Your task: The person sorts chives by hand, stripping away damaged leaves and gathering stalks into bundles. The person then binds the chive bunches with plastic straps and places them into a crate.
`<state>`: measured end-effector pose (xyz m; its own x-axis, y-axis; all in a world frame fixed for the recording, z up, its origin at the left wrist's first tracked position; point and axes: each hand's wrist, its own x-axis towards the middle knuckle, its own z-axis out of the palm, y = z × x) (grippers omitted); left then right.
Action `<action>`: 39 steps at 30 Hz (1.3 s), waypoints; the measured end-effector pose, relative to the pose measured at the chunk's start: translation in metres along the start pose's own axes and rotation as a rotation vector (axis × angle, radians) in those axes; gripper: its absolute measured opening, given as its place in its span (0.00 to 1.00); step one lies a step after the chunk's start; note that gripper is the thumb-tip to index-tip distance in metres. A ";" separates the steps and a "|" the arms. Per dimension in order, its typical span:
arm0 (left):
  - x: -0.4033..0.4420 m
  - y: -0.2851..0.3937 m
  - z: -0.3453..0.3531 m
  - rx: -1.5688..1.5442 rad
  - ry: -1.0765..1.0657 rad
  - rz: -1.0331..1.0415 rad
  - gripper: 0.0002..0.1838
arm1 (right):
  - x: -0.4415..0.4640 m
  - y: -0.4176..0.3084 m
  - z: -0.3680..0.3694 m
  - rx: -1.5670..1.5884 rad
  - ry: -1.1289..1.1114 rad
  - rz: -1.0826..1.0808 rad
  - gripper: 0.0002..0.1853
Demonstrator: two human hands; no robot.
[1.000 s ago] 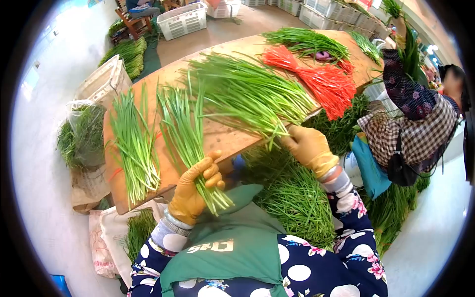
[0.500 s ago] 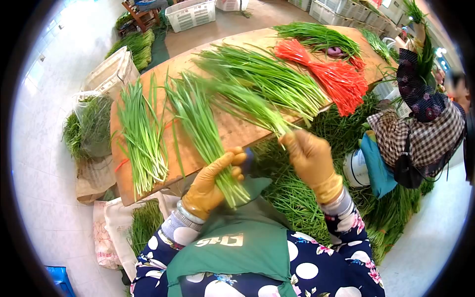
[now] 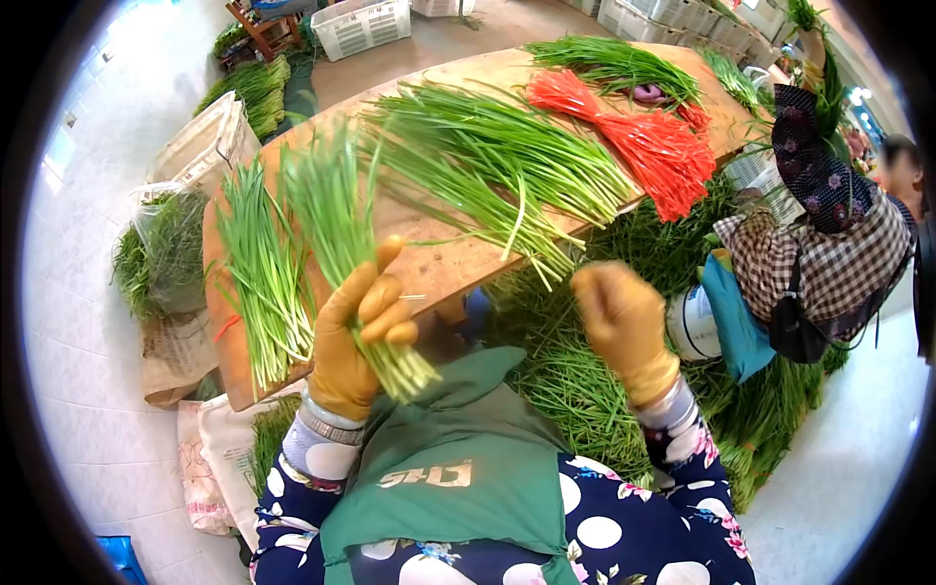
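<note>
My left hand (image 3: 356, 331), in a yellow rubber glove, is wrapped round a bunch of garlic chives (image 3: 336, 210). Its pale cut ends stick out below the fingers, and its leafy tops are smeared by motion. My right hand (image 3: 619, 317), gloved the same way, hangs past the table's near edge with curled fingers and nothing visible in them. Just left of it, the stem ends of a loose pile of garlic chives (image 3: 507, 156) poke over the edge. Another bunch of garlic chives (image 3: 261, 283) lies at the table's left end.
On the wooden table (image 3: 444, 278) lies a bundle of red plastic strips (image 3: 648, 146), with more chives (image 3: 614, 68) behind. Heaped greens (image 3: 585, 409) cover the floor below. A co-worker in a checked garment (image 3: 829, 263) is at right, near a white bucket (image 3: 694, 322). Crates (image 3: 361, 27) stand beyond.
My left hand has moved left and lifted its bunch more upright. The chives my right hand was gripping now lie on the pile, apart from that hand.
</note>
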<state>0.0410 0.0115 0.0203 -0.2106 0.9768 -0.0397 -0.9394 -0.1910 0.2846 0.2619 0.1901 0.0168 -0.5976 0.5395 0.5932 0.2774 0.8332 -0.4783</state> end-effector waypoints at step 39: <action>0.001 -0.002 -0.002 0.174 0.049 0.224 0.12 | -0.049 0.018 -0.008 0.086 -0.722 0.334 0.07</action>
<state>0.0421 0.0126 0.0173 -0.4249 0.9053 -0.0026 -0.8082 -0.3780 0.4516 0.3023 0.1795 -0.0151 -0.8409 0.5222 -0.1419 0.4860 0.6135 -0.6225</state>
